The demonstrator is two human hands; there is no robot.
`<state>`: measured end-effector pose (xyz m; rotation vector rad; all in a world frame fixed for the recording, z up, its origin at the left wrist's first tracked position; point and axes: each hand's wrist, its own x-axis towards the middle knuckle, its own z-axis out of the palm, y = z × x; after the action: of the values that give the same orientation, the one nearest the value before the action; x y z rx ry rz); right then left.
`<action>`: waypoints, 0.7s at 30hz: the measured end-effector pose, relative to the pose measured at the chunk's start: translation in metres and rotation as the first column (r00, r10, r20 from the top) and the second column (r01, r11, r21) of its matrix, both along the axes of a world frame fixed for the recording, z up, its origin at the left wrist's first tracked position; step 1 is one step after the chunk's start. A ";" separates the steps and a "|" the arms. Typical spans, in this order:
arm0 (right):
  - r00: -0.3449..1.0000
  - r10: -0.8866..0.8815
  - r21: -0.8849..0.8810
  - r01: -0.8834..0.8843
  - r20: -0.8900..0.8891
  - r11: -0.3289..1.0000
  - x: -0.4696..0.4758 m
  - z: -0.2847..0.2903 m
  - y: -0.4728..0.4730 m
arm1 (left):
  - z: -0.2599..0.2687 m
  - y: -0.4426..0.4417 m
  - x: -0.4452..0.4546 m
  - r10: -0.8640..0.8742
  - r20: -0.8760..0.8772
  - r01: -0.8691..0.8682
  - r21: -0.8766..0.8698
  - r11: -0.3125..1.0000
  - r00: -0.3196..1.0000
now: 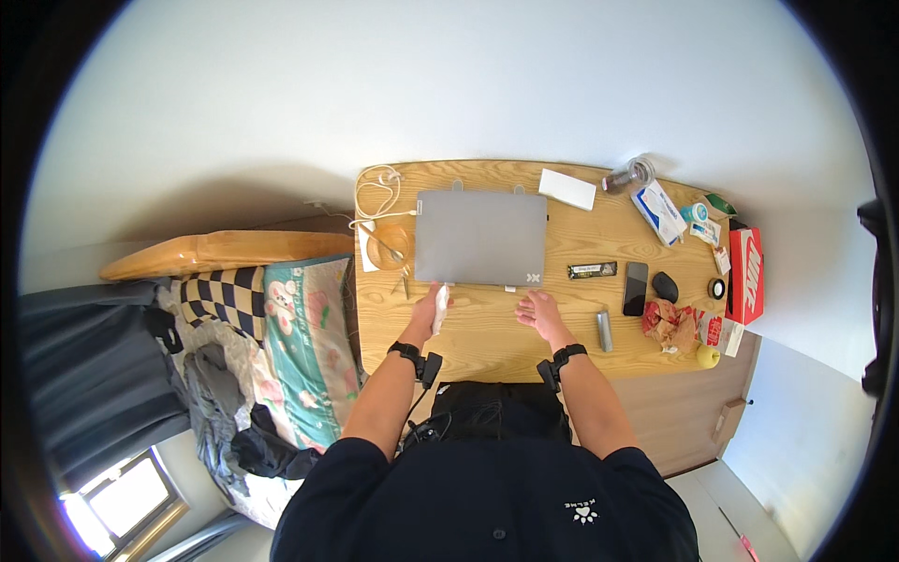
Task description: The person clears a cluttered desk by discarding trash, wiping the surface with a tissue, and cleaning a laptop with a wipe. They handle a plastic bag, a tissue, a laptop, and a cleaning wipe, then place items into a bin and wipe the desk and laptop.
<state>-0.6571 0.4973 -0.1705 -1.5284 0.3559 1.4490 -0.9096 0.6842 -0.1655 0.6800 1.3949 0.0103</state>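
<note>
A closed grey laptop [481,237] lies on the wooden table, with a white cable [383,209] running to its left side. My left hand [423,314] is at the laptop's front left corner and holds a folded white tissue or wipe [440,309]. Just below the laptop's front right edge is my right hand [539,313], its fingers apart and nothing in them. To the right of this hand, a small silver cylinder [605,331] rests on the tabletop. A narrow black printed packet [592,270] lies farther up, beside the laptop.
Left of the laptop sits an amber bowl [387,247] with a utensil across it. Rightward are a smartphone [635,289], a black mouse [664,287], a crumpled red bag [668,326], a yellow-green fruit [708,356] and a Nike box [746,275]. A jar [628,175] and white box [567,189] stand behind.
</note>
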 end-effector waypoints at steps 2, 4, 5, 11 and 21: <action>0.997 -0.061 0.031 0.063 -0.053 0.998 -0.009 -0.001 0.014 | -0.045 -0.001 -0.015 0.036 0.002 -0.036 0.019 0.999 0.999; 0.982 -0.170 0.025 0.173 -0.080 0.985 -0.004 -0.005 0.025 | -0.045 -0.001 0.003 0.150 0.044 -0.151 0.026 0.988 0.988; 0.968 -0.234 0.009 0.236 -0.092 0.972 -0.002 -0.004 0.031 | -0.041 -0.001 0.012 0.208 0.064 -0.210 0.026 0.977 0.976; 0.987 -0.117 -0.110 0.105 -0.109 0.988 0.013 0.027 0.055 | -0.080 0.003 0.006 0.146 -0.023 -0.140 0.165 0.976 0.989; 0.945 -0.320 0.033 0.322 -0.069 0.946 0.008 -0.007 0.065 | -0.043 0.013 0.022 0.055 -0.123 -0.016 0.299 0.954 0.991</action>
<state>-0.6494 0.5624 -0.1771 -1.3207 0.5798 1.2394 -0.8878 0.6969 -0.2089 0.9192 1.5475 0.2124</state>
